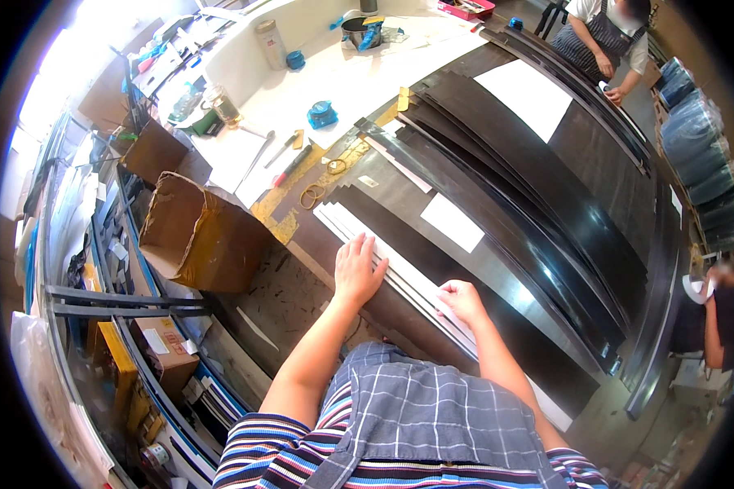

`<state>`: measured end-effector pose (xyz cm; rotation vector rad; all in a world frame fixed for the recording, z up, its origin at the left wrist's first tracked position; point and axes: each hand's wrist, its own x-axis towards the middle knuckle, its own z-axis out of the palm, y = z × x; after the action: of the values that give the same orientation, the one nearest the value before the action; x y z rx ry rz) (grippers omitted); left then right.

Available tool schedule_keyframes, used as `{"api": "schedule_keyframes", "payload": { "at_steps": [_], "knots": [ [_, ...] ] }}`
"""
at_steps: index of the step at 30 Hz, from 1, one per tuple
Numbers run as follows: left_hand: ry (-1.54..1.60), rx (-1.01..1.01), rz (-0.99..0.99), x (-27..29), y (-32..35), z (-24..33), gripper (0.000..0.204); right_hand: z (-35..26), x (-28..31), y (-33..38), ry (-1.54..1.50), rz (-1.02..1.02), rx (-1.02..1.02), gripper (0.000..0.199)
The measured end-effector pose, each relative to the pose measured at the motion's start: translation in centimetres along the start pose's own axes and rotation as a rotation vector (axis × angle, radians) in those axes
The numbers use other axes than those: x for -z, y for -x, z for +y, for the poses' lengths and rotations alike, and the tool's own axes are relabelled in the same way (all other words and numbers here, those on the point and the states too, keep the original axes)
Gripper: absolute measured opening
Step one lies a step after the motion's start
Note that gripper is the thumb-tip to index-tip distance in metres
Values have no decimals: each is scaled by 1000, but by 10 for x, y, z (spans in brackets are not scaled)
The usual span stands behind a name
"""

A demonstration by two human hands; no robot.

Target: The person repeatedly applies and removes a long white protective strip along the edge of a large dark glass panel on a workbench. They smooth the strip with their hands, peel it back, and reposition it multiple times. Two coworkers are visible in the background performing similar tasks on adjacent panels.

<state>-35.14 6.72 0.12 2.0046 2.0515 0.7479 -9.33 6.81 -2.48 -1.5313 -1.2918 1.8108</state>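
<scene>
Long narrow white strips [416, 287] lie side by side along the near edge of the table, slanting from upper left to lower right. My left hand [357, 269] rests on them near their far end, fingers stretched out and flat. Farther along the same strips my right hand [463, 303] is closed, thumb and fingertips pinched at the strips' edge. Just what sits between those fingertips is partly hidden. Right beside the white strips lies a stack of long dark strips [465, 285].
More dark strips [497, 155] and white sheets [453, 222] cover the table. Tape rolls [322, 114], a red-handled knife [292, 165] and a black pot [359, 34] stand toward the far left. A cardboard box [220, 240] is at left. A co-worker [599, 37] stands across the table.
</scene>
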Motion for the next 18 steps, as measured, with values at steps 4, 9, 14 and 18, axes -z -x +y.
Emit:
{"api": "schedule_keyframes", "payload": {
  "at_steps": [4, 9, 14, 18],
  "knots": [
    [-8, 5, 2, 3, -1, 0, 52, -2, -1, 5, -15, 13, -26, 8],
    [-33, 11, 32, 0, -6, -10, 52, -3, -1, 4, 1, 6, -17, 8],
    [-72, 0, 58, 2, -15, -20, 50, -2, 0, 2, 18, 6, -12, 7],
    [-66, 8, 33, 3, -18, -26, 47, -2, 0, 2, 16, 7, -15, 7]
  ]
}}
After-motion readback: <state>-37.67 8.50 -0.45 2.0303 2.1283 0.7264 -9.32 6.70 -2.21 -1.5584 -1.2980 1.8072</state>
